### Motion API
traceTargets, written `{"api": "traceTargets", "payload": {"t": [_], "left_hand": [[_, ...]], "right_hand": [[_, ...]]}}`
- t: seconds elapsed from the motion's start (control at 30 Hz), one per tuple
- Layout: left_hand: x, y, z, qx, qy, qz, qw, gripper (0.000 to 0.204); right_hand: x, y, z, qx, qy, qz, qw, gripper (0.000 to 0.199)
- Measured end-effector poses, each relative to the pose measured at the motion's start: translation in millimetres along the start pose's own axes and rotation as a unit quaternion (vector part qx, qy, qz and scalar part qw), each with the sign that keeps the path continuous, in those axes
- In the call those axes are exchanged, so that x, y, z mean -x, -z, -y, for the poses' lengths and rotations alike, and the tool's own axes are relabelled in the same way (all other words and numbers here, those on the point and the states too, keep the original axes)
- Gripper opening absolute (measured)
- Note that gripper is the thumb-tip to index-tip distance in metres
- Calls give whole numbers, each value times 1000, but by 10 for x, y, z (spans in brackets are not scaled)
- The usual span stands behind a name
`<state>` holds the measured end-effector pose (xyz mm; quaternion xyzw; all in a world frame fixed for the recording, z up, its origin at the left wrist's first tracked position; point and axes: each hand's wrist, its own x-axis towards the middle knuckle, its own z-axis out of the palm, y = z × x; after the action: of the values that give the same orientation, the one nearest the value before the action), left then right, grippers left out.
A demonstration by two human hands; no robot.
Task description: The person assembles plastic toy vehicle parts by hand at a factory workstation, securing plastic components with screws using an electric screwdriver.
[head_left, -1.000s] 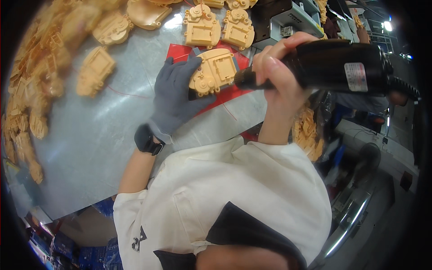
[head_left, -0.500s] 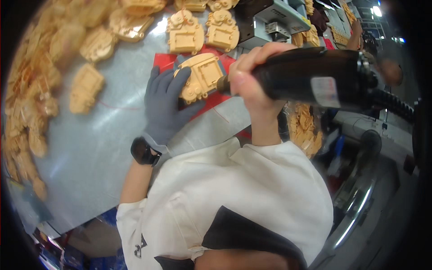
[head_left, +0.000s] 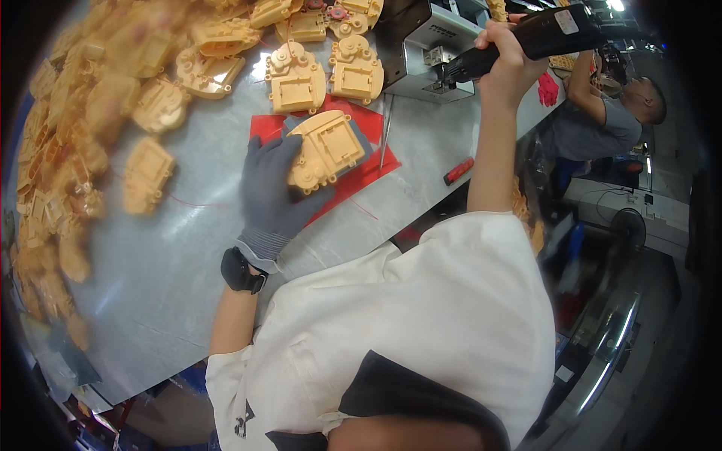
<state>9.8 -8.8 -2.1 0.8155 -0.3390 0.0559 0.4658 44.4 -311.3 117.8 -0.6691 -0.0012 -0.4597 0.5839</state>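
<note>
The gloved left hand [head_left: 272, 188], fingers spread, pins the tan plastic shell [head_left: 326, 149] on the red mat [head_left: 370, 161]; the right hand [head_left: 505, 54], fingers wrapped around the black power screwdriver [head_left: 535, 39], holds it raised, apparently between fastenings, needing realignment over the shell.

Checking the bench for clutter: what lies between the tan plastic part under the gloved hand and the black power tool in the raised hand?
In the head view, between the tan part and the power tool lie a thin metal rod and a grey box-shaped machine.
</note>
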Motion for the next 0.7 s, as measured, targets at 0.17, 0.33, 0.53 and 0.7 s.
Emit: {"api": "traceTargets", "payload": {"t": [0.17, 0.33, 0.53, 0.7], "left_hand": [[10, 58, -12, 4, 60, 10, 998, 76], [-26, 27, 14, 8, 26, 4, 1000, 76], [13, 24, 52, 18, -5, -33, 999, 72], [62, 8, 73, 32, 9, -34, 999, 72]], "right_hand": [[227, -154, 185, 26, -74, 69, 995, 29], [939, -349, 772, -208, -62, 266, 939, 52], [1189, -717, 914, -173, -115, 332, 920, 58], [1264, -816, 742, -142, -91, 352, 921, 47]]}}
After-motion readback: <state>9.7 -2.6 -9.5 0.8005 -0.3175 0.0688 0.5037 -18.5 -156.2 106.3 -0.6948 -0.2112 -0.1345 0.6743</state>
